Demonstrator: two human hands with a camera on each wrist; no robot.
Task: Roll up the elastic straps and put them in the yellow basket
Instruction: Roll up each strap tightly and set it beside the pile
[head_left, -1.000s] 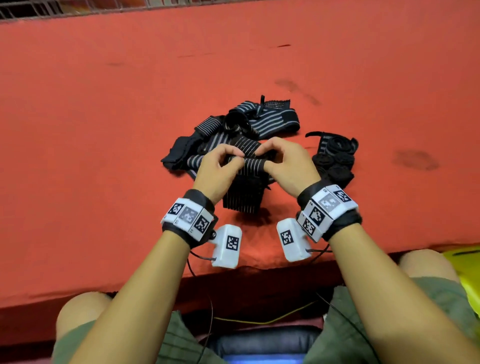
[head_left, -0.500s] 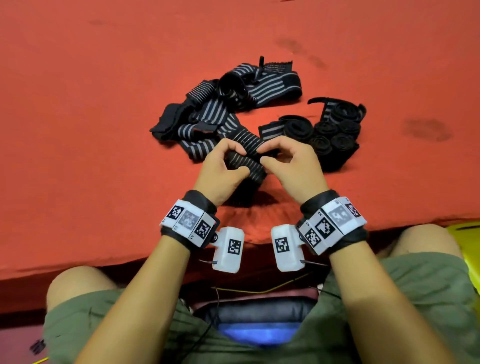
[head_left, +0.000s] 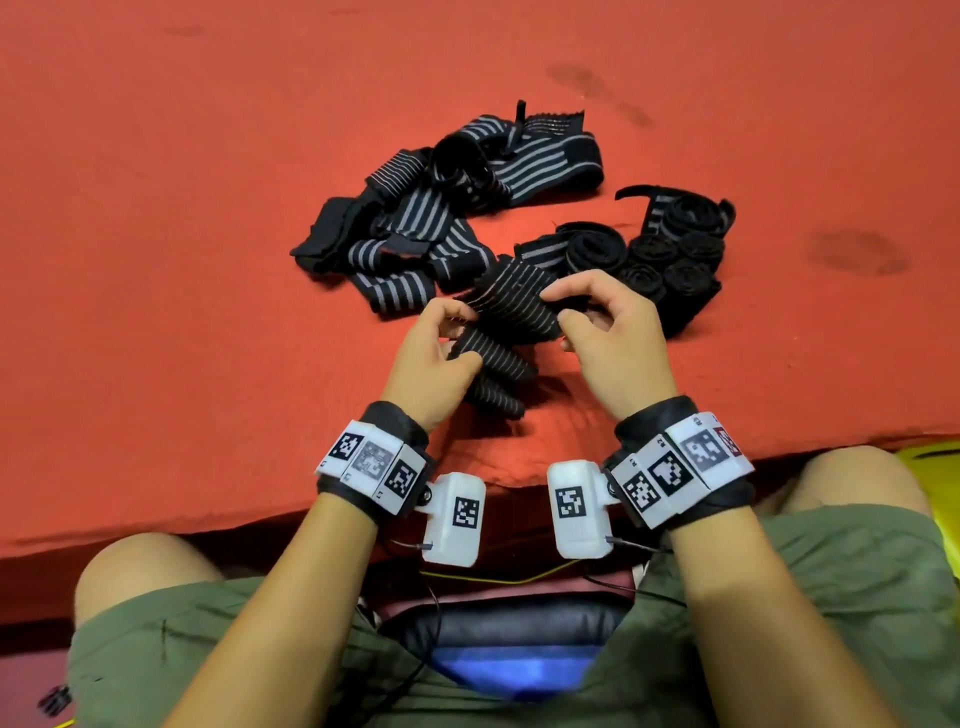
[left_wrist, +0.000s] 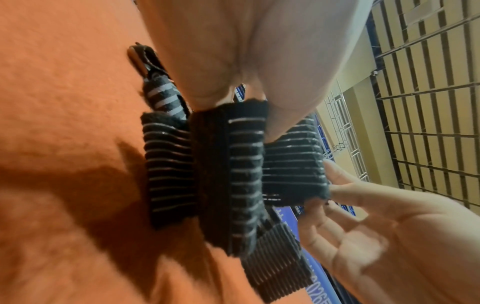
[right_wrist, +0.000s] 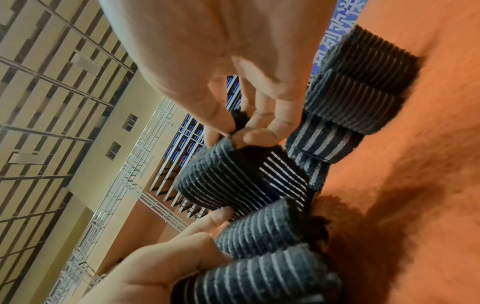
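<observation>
I am working over the red-covered desk (head_left: 208, 260), which is carrying all the straps. Beyond my hands, a loose pile of unrolled striped straps (head_left: 447, 202) is lying tangled, and just to its right a cluster of finished rolls (head_left: 670, 249) is sitting on the cloth, not yet in the basket. Only a corner of the yellow basket (head_left: 935, 499) is showing, beside my right knee below the desk edge.

I am holding one black elastic strap (head_left: 511, 312) with thin pale stripes just above the desk, near its front edge. My left hand (head_left: 431, 364) is pinching the strap's near side between thumb and fingers; the strap's free end is trailing down to the cloth below it. My right hand (head_left: 613, 338) is pinching the upper edge between thumb and fingertips (right_wrist: 249, 131), with the other fingers relaxed.

Handling judgement: the strap is looking soft, light and springy, with a ribbed surface that should grip well. It is likely to uncoil if released, so I am planning to take hold at the end edge, keep tension with both hands, and pin the roll's outer turn while carrying it.
</observation>
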